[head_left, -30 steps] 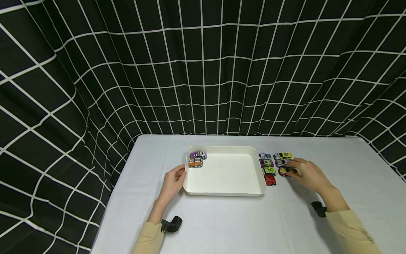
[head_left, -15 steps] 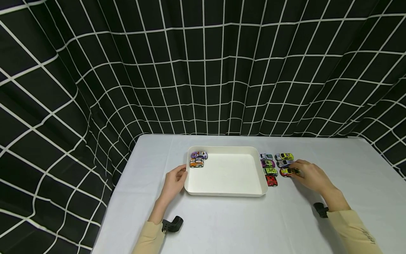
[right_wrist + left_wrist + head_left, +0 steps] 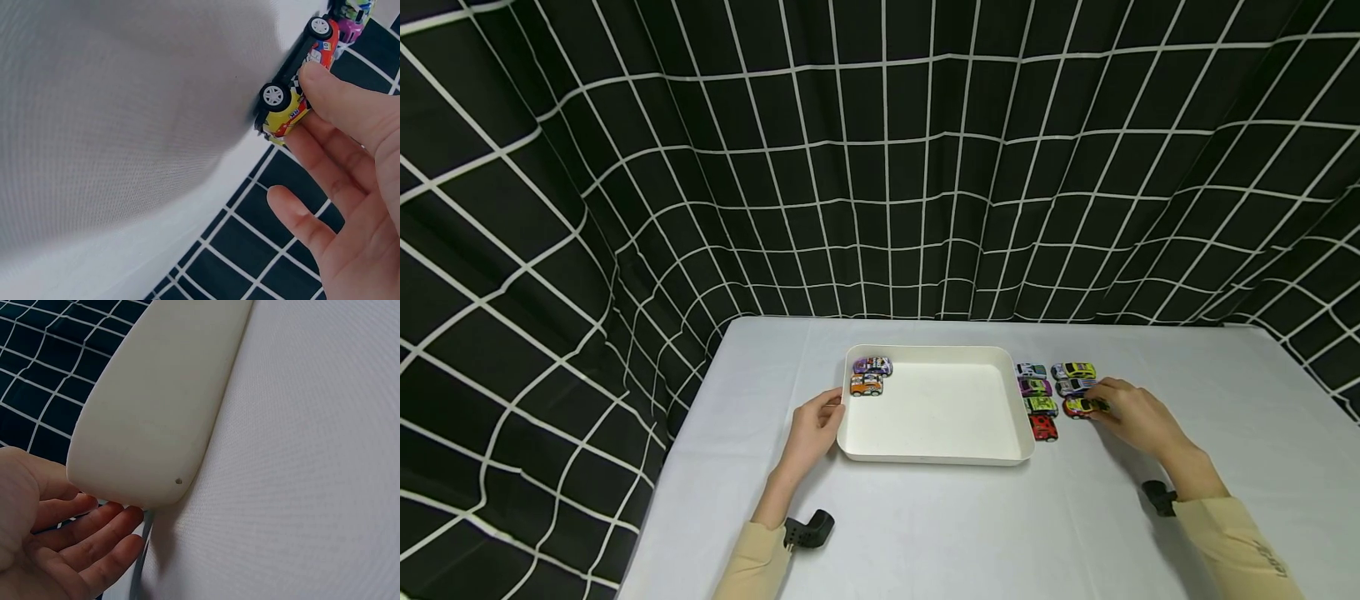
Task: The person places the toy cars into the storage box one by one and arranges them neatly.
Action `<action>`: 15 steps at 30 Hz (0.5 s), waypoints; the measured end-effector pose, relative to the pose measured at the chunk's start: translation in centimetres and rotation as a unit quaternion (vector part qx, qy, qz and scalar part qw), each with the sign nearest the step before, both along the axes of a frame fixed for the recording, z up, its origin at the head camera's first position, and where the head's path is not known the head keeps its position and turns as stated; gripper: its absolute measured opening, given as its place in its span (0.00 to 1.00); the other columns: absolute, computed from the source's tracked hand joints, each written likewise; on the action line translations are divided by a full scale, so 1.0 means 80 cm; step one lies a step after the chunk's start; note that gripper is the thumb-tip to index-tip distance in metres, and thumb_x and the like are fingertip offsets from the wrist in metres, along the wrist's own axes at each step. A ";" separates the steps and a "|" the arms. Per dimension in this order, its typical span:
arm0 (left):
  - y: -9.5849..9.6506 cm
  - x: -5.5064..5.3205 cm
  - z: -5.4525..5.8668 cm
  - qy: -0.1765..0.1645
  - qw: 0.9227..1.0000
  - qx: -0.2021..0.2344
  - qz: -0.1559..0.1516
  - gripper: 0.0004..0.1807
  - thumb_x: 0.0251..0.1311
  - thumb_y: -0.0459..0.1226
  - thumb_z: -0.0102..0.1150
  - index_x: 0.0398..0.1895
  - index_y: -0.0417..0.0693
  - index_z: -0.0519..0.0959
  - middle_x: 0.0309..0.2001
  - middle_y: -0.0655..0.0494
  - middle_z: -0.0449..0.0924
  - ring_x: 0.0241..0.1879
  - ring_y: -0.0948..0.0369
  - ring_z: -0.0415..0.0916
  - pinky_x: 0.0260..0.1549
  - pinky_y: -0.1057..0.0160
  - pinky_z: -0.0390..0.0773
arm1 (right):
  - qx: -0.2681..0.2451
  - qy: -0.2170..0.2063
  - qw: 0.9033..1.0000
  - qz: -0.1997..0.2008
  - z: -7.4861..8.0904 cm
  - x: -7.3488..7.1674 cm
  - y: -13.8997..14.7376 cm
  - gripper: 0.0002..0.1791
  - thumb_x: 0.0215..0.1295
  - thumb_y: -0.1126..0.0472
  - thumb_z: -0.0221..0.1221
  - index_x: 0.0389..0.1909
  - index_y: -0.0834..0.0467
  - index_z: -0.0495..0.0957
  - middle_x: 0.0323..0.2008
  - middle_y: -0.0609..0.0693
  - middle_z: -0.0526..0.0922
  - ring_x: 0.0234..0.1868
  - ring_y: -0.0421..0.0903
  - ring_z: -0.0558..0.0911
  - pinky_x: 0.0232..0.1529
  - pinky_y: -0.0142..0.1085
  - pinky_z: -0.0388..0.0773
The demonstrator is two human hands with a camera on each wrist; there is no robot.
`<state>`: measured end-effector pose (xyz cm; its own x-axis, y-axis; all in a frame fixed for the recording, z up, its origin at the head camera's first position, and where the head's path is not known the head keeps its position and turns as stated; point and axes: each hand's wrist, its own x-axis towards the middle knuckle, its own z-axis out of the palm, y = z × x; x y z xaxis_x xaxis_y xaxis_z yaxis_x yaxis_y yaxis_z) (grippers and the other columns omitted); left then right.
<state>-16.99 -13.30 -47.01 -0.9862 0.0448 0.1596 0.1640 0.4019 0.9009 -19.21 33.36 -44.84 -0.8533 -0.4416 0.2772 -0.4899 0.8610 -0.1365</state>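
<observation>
"Black cloth [image 3: 917, 167] with a white grid hangs behind a white-covered table [image 3: 917, 525]. Where's the tray?"

"White tray [image 3: 951, 412], mid-table. Purple car [image 3: 872, 366] and orange car [image 3: 867, 385] sit in its far left corner, the purple one farther back."

"And the left hand [image 3: 811, 427]?"

"At the tray's left side, fingers touching it. I can't tell whether they grip."

"What about the right hand [image 3: 1133, 417]?"

"Pinching a red-and-yellow car [image 3: 1079, 407] between thumb and fingers, right of the tray, at the near end of the right-hand column. Whether its wheels touch the cloth, I can't tell."

"What's around it?"

"Silvery car [image 3: 1075, 387] just beyond, then a yellow car [image 3: 1074, 370]. Four more cars [image 3: 1041, 406] line up beside the tray's right wall, a red one nearest."
</observation>
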 end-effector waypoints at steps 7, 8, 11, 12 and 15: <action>-0.001 -0.001 -0.001 0.003 1.000 0.000 -0.001 0.18 0.62 0.29 0.52 0.55 0.29 0.71 0.44 0.39 0.78 0.41 0.52 0.79 0.37 0.68 0.80 | 0.015 0.007 1.000 -0.001 0.000 0.000 -0.001 0.11 0.44 0.70 0.69 0.31 0.64 0.80 0.33 0.59 0.81 0.33 0.56 0.80 0.28 0.50 0.77; -0.001 -0.001 -0.001 0.003 1.000 0.001 0.000 0.18 0.62 0.29 0.52 0.55 0.29 0.71 0.44 0.39 0.78 0.41 0.52 0.79 0.37 0.68 0.80 | 0.018 0.006 1.000 -0.002 0.000 0.000 -0.001 0.11 0.44 0.69 0.69 0.31 0.64 0.80 0.33 0.58 0.81 0.33 0.56 0.80 0.27 0.50 0.77; -0.001 -0.002 -0.002 0.004 1.000 0.003 0.000 0.18 0.62 0.29 0.52 0.55 0.29 0.71 0.44 0.40 0.78 0.41 0.52 0.79 0.36 0.68 0.81 | 0.027 0.005 1.000 -0.006 0.002 0.000 -0.001 0.11 0.45 0.69 0.69 0.32 0.63 0.80 0.33 0.58 0.81 0.34 0.56 0.80 0.27 0.50 0.76; -0.001 -0.002 -0.002 0.003 1.000 0.004 0.001 0.18 0.62 0.29 0.52 0.55 0.30 0.72 0.44 0.40 0.78 0.41 0.52 0.79 0.36 0.68 0.81 | 0.028 0.005 1.000 -0.007 0.002 0.000 -0.001 0.11 0.45 0.69 0.69 0.32 0.63 0.80 0.33 0.58 0.81 0.35 0.56 0.80 0.27 0.50 0.75; -0.001 -0.002 -0.001 0.006 1.000 0.005 0.000 0.18 0.62 0.28 0.52 0.54 0.29 0.72 0.43 0.40 0.78 0.41 0.52 0.79 0.36 0.68 0.81 | 0.031 0.012 0.999 -0.002 0.005 0.000 -0.001 0.11 0.44 0.69 0.69 0.31 0.63 0.80 0.32 0.57 0.81 0.34 0.55 0.79 0.26 0.49 0.75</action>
<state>-17.14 -13.39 -47.11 -0.9843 0.0425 0.1711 0.1739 0.3922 0.9033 -19.23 33.26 -44.41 -0.8483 -0.4554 0.2701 -0.4890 0.8695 -0.0699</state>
